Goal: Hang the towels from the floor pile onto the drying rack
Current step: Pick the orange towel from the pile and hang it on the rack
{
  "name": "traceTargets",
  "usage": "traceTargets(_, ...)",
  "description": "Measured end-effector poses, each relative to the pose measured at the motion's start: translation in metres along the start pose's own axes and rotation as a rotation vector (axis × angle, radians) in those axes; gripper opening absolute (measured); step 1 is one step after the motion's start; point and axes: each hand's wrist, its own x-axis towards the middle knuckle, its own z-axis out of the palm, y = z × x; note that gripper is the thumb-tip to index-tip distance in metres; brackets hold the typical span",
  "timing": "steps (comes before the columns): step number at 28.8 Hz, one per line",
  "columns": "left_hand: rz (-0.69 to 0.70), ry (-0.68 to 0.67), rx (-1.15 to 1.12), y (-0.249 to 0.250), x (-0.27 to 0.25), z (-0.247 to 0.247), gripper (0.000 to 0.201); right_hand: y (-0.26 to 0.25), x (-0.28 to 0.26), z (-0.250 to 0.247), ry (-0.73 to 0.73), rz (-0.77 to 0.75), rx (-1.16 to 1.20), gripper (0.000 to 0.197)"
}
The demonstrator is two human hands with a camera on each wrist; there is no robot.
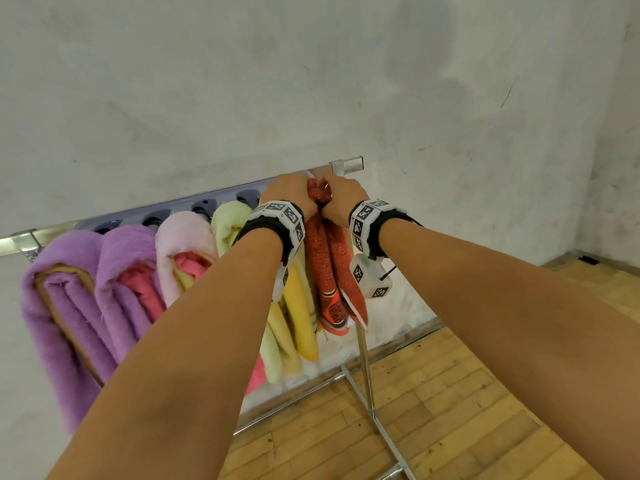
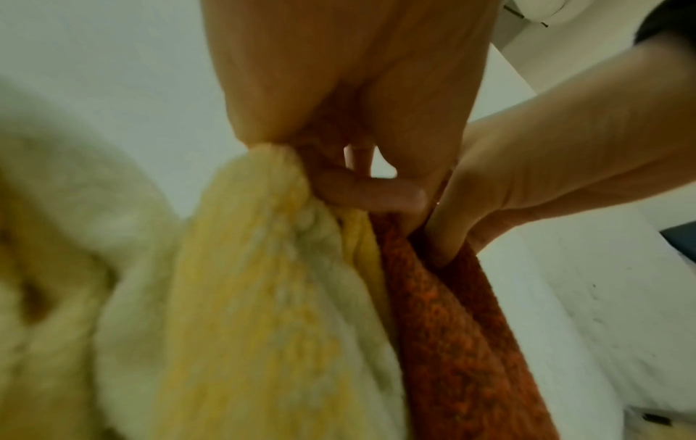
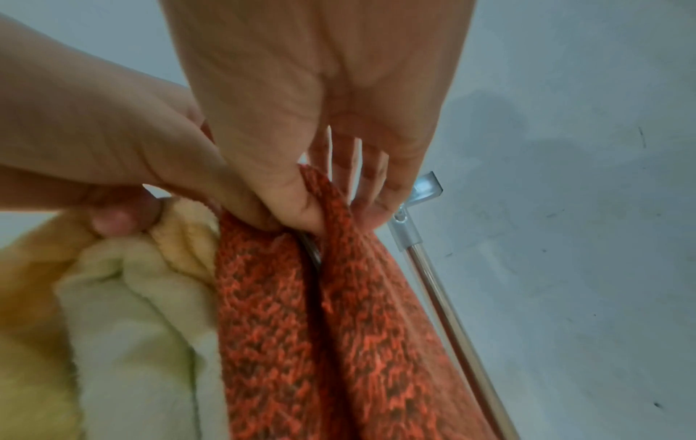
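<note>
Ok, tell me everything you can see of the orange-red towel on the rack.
The orange-red towel is a coarse, nubbly cloth flecked darker, with a patterned band near its lower edge. It hangs folded over the rack's top bar at the right end, two halves hanging side by side, beside the yellow towel. The left hand and right hand both pinch its bunched top.

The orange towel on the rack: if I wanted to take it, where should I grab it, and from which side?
Probably at the top fold, where the orange towel bends over the rail, coming from above. It hangs doubled, two layers dropping either side, so fingers can pinch the ridge. The left hand and right hand hold it there now. The yellow towel crowds its left; the right is freer.
</note>
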Motion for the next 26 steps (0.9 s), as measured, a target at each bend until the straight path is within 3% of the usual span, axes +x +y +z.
traceTargets(2, 0.000, -0.049, -0.027, 0.001, -0.004, -0.006, 0.010, -0.006, -0.003, -0.007, -0.063, -0.008, -0.013, 0.036)
traceTargets(6, -0.046, -0.113, -0.212, 0.005, -0.015, -0.017, 0.042, -0.020, -0.011, -0.021, -0.006, 0.007, 0.043, 0.039)
traceTargets(10, -0.032, -0.021, -0.337, -0.003, -0.039, -0.037, 0.030, -0.036, -0.024, -0.029, 0.044, -0.012, 0.043, 0.032)
traceTargets(16, -0.027, -0.017, -0.333, -0.033, -0.088, -0.051, 0.024, -0.073, -0.059, -0.019, 0.066, -0.079, 0.075, 0.017)
traceTargets(21, -0.085, -0.011, -0.301, -0.058, -0.133, -0.028, 0.026, -0.084, -0.103, 0.020, -0.031, -0.073, 0.145, 0.030)
traceTargets(26, -0.122, -0.029, -0.375, -0.070, -0.176, 0.038, 0.027, -0.054, -0.150, 0.082, -0.104, 0.050, 0.214, 0.039)
